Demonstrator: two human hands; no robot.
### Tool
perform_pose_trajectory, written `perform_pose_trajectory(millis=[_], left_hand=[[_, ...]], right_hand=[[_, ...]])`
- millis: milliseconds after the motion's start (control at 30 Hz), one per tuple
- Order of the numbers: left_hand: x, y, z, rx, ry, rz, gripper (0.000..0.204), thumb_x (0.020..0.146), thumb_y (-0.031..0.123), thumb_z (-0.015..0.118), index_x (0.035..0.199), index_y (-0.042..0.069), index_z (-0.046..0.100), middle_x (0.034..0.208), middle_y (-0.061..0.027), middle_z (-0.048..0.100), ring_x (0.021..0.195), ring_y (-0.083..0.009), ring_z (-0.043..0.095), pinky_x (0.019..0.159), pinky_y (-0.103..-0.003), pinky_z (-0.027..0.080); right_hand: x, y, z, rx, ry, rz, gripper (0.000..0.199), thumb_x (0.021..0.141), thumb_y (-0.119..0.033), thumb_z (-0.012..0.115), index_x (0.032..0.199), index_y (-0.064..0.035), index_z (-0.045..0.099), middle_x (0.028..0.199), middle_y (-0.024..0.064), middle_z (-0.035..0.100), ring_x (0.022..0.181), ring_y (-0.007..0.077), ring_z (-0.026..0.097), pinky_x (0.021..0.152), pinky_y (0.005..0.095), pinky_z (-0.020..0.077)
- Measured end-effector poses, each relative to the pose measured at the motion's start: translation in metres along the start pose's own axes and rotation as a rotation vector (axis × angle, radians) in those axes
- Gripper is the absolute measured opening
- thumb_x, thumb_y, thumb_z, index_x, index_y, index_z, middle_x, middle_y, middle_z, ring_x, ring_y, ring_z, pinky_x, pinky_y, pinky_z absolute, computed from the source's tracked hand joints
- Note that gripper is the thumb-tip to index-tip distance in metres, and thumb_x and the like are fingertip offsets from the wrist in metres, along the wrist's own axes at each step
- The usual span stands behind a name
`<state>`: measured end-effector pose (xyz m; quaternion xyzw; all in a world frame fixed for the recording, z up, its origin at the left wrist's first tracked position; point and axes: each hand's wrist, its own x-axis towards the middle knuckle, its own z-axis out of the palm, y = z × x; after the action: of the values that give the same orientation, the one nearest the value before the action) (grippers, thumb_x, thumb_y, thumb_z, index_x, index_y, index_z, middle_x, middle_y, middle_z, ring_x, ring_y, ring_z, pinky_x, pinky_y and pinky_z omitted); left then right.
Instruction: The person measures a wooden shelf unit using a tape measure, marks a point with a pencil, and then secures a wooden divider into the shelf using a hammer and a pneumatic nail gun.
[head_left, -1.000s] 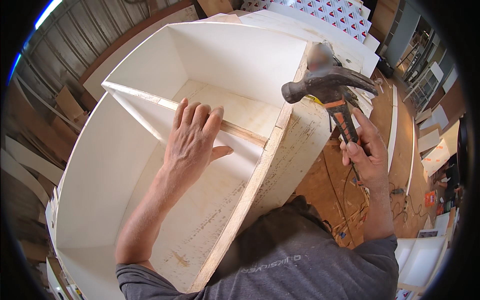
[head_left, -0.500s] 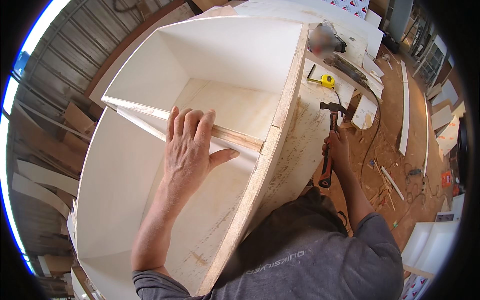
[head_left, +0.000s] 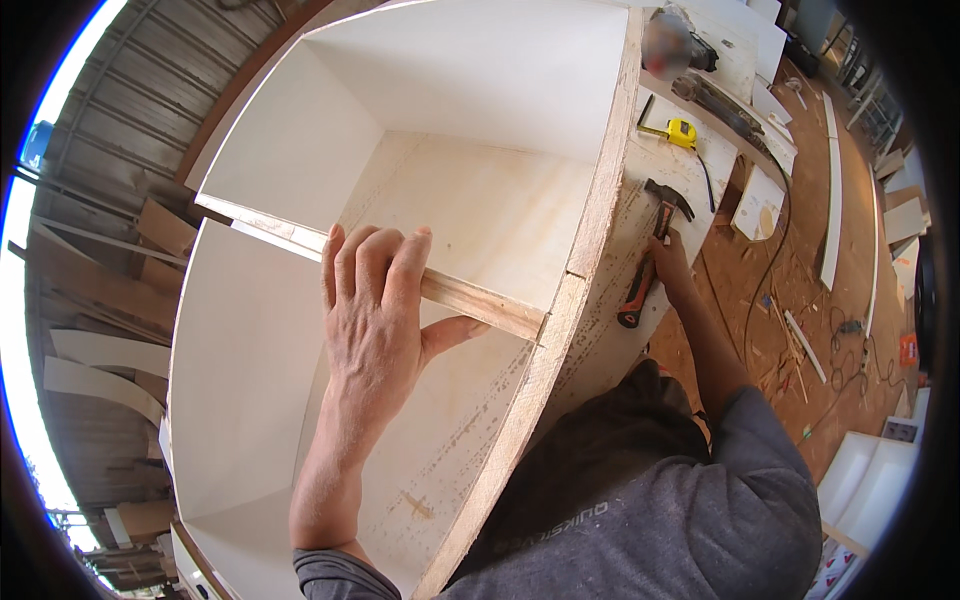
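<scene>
My left hand (head_left: 372, 300) is closed over the raw wooden edge of a divider (head_left: 480, 304). Its fingers lie on the far side and the thumb on the near side. The divider runs across a white open box cabinet (head_left: 235, 340), meeting the bare wood front rail (head_left: 590, 225) at its right end. Beyond that rail, my right hand (head_left: 672, 262) is wrapped round the handle of a claw hammer (head_left: 650, 255). The hammer's dark head points away from me, above the white work surface, and its black and orange handle end is toward me.
A yellow tape measure (head_left: 682, 133) lies on the white surface beyond the hammer. Farther off are a corded power tool (head_left: 715, 105) and another tool with a blurred round part (head_left: 668, 48). Offcuts, a long white strip (head_left: 830, 200) and a cable lie on the brown floor (head_left: 770, 330).
The hammer and my right hand have shifted closer to the cabinet's front rail, with the hammer tilted more. My left hand keeps its hold on the divider. The whole view has shifted slightly.
</scene>
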<state>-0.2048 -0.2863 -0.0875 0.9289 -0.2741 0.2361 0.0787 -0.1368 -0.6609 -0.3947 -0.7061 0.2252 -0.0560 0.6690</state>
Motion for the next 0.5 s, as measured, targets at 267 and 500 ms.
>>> perform_pose_trajectory(millis=[267, 500], left_hand=[[0.001, 0.005, 0.001, 0.043, -0.041, -0.034, 0.096, 0.050, 0.032, 0.086, 0.132, 0.014, 0.041, 0.115, -0.0063, 0.053, 0.116, -0.0276, 0.050, 0.114, -0.054, 0.030], [0.008, 0.011, -0.001, 0.002, -0.051, -0.042, 0.086, 0.053, 0.040, 0.083, 0.128, 0.015, 0.050, 0.124, -0.0068, 0.051, 0.125, -0.0282, 0.044, 0.116, -0.052, 0.026]], right_hand=[[0.003, -0.005, -0.021, -0.234, -0.131, 0.071, 0.056, 0.088, -0.023, 0.062, 0.134, 0.0016, 0.040, 0.092, 0.0146, 0.068, 0.068, 0.0194, 0.067, 0.058, 0.0323, 0.0534], [-0.010, -0.043, -0.016, -0.718, -0.035, -0.016, 0.039, 0.088, -0.019, 0.062, 0.123, -0.0022, 0.057, 0.098, 0.0164, 0.062, 0.092, 0.0293, 0.063, 0.082, 0.0366, 0.0494]])
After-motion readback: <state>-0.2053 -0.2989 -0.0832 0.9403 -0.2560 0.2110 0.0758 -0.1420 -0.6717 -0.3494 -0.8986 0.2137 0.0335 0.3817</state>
